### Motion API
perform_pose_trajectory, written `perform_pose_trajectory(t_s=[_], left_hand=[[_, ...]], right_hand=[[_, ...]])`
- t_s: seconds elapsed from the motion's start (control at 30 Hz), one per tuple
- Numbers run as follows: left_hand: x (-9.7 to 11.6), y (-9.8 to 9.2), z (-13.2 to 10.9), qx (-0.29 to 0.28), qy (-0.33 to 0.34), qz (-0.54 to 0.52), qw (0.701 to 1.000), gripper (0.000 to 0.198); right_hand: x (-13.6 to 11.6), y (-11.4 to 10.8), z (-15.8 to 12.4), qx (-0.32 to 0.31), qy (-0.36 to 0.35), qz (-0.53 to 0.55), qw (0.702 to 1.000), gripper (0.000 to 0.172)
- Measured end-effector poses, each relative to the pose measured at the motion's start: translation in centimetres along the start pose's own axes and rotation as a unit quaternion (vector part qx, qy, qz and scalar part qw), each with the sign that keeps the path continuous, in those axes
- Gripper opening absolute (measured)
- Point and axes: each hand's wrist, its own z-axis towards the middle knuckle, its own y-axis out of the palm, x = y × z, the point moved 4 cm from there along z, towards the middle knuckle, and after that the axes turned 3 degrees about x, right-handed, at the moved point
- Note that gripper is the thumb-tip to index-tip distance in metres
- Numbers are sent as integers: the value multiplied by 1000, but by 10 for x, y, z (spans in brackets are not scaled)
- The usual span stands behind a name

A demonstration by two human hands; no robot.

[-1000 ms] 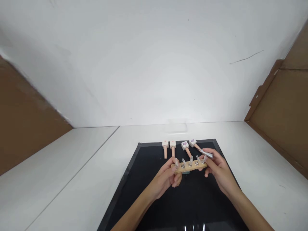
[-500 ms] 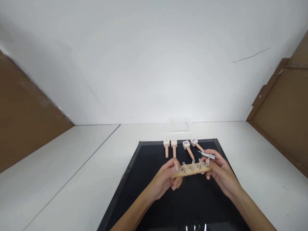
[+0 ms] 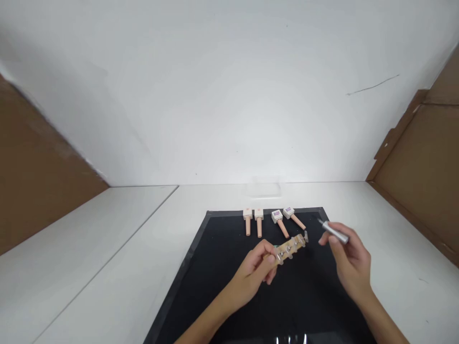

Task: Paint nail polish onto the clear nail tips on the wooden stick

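Observation:
Pinched at its near end in my left hand (image 3: 256,268) is a wooden nail tip stand (image 3: 289,248), a narrow strip with several clear nail tips on small metal mounts along it. It tilts up toward the right above the black mat. My right hand (image 3: 349,258) grips a silver-handled brush (image 3: 335,232), its thin dark tip pointing up and left. The brush is apart from the strip, off to its right. Beyond the strip lie several nail polish bottles (image 3: 277,216) with white square bodies and peach caps.
The black mat (image 3: 229,296) covers the middle of the white table (image 3: 118,267). A clear plastic tray (image 3: 265,189) sits behind it by the white wall. Brown cardboard panels (image 3: 419,167) rise at both sides.
My right hand has let go of the strip's right end and moved right with the brush. In my left hand the strip has turned, its far end swinging up and away.

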Motion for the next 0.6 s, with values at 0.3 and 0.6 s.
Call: perform_pose_trajectory(t_s=[0.3,0.6], left_hand=[[1,0,-2,60,100,100,988,33],[8,-2,-9,64,215,172,959,14]], right_hand=[[-34,30,-16,-210,-212,-1,954,26],[-40,33,-15,-276,-236,-6,932,26]])
